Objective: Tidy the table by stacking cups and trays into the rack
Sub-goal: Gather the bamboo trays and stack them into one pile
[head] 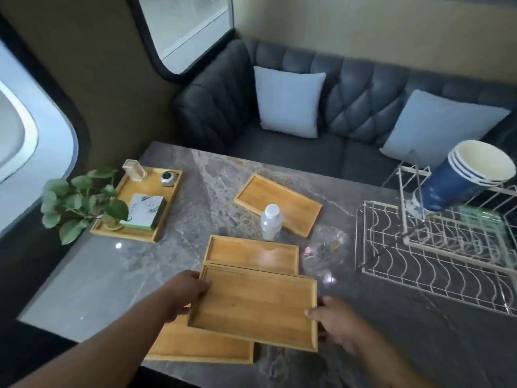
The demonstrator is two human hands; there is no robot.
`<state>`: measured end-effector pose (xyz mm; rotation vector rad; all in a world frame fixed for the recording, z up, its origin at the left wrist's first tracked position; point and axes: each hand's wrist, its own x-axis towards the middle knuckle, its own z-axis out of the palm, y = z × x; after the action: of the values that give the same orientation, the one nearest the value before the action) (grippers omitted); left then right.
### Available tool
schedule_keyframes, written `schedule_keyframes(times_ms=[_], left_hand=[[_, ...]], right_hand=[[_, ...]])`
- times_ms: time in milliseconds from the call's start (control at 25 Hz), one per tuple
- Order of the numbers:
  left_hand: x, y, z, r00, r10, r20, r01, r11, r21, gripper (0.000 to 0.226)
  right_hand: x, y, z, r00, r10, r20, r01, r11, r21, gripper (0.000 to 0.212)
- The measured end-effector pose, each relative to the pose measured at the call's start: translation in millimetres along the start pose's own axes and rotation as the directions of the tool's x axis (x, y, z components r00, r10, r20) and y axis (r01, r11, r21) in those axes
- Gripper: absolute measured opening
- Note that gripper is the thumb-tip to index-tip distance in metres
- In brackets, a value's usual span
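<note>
Bamboo tray [253, 306], long axis left-right, is pinched at its short ends by left hand [183, 289] and right hand [340, 322] near the tabletop's near edge, apparently lifted; rack [436, 261] lies rightward, nearer the right hand.

Five wooden trays are on the table: one held [253, 306], one under it near the edge [195, 347], one just behind [251, 254], one farther back [277, 204], and a larger one at the left [140, 203]. There is one wire rack [436, 253], one stack of blue paper cups [464, 177], one plastic bottle [270, 222], one potted plant [81, 203], two pillows [289, 100] [442, 127], and two hands [186, 288] [340, 322].
</note>
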<state>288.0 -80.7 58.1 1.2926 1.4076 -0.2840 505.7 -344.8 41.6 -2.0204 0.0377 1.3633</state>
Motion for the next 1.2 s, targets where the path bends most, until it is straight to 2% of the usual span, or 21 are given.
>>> schedule_keyframes(times_ms=[200,320,560,680,840,1040,1200], left_hand=[[10,-56,-61,0.991,0.012,-0.134,-0.006,0.999,0.045,0.023],[21,-89,-75,0.976,-0.017,-0.218,0.028,0.998,0.047,0.033],[39,-120,-85,0.972,-0.087,-0.22,0.1,0.994,0.05,0.037],[41,-122,-85,0.974,-0.086,-0.21,0.097,0.994,0.042,0.038],[40,-103,-65,0.98,-0.068,-0.188,0.07,0.998,0.006,0.043],[39,-65,-8,0.998,-0.014,-0.06,0.016,0.999,0.031,0.041],[36,-52,20,0.995,0.029,-0.097,-0.016,0.992,0.129,0.039]], right_hand=[[11,-12,85,0.997,-0.005,0.073,0.013,0.995,-0.103,0.007],[19,-7,120,0.994,0.067,0.082,-0.048,0.975,-0.217,0.008],[33,-7,151,0.982,0.189,0.008,-0.176,0.927,-0.331,0.02],[38,-7,150,0.988,0.157,-0.004,-0.147,0.917,-0.37,0.022],[32,0,128,0.989,0.146,-0.011,-0.142,0.936,-0.323,0.018],[31,21,65,0.981,0.162,-0.106,-0.184,0.95,-0.251,0.012],[31,32,24,0.979,0.125,-0.162,-0.167,0.945,-0.28,0.015]])
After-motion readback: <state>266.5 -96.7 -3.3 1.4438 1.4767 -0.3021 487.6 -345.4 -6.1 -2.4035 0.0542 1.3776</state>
